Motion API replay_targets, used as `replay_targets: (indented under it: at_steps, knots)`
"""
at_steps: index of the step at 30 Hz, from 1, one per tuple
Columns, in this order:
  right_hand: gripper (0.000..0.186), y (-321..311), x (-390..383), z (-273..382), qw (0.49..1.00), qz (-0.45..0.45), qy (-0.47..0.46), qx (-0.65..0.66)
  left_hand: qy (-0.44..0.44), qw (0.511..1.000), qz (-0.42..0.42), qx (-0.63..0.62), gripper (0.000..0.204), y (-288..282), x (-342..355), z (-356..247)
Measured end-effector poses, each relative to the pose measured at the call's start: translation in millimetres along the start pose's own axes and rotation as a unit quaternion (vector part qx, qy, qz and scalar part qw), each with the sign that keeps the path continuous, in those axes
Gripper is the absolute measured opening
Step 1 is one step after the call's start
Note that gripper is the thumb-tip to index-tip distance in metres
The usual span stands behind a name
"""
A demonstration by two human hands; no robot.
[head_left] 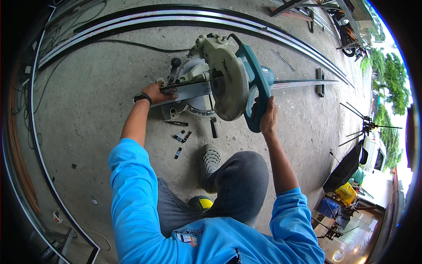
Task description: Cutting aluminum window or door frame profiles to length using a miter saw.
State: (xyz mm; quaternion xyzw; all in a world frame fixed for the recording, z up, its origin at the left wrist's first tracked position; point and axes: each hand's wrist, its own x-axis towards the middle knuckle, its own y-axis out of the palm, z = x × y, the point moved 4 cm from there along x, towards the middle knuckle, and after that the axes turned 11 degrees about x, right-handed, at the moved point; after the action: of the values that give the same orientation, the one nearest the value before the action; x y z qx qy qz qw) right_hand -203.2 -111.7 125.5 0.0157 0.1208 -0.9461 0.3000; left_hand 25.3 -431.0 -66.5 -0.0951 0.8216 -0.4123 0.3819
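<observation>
A miter saw [228, 75] with a cream guard and teal handle stands on the concrete floor before me. Across its base lies a long silver metal profile [193, 91], running out to the right beyond the blade. My left hand [154, 93] is closed on the profile's left part, thumb along its face, left of the blade guard. My right hand [269, 116] wraps round the saw's teal handle [262, 99]; some of its fingers are hidden behind it. The saw head's tilted guard hides where blade and profile meet.
Several small dark cut pieces [180, 137] and a slim black tool [177, 123] lie before the saw. A dark block [320, 83] sits under the profile's right end. Long metal profiles [176, 16] lie beyond the saw, with a black cable [140, 44] nearby.
</observation>
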Motion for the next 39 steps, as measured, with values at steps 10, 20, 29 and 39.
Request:
replay_targets:
  at_steps: [10, 20, 29, 39]
  knots:
    - [0.077, 1.2, -0.8, 1.0, 1.0, -0.004, 0.004, 0.012, 0.002, 1.0, -0.007, -0.006, 0.097, 0.8, 0.0, 0.5]
    - [0.078, -0.5, 0.5, -3.2, 1.0, -0.003, 0.004, 0.011, -0.001, 1.0, -0.008, -0.003, 0.097, -2.5, -2.2, -2.2]
    - [0.077, 1.7, -1.6, -2.0, 1.0, 0.002, 0.001, 0.017, -0.002, 1.0, 0.001, 0.001, 0.101, 1.6, 0.4, 1.2]
    - [0.075, 2.3, -2.0, -3.9, 1.0, 0.0, -0.013, 0.016, 0.003, 1.0, -0.008, 0.005, 0.101, 3.3, 2.7, 3.4]
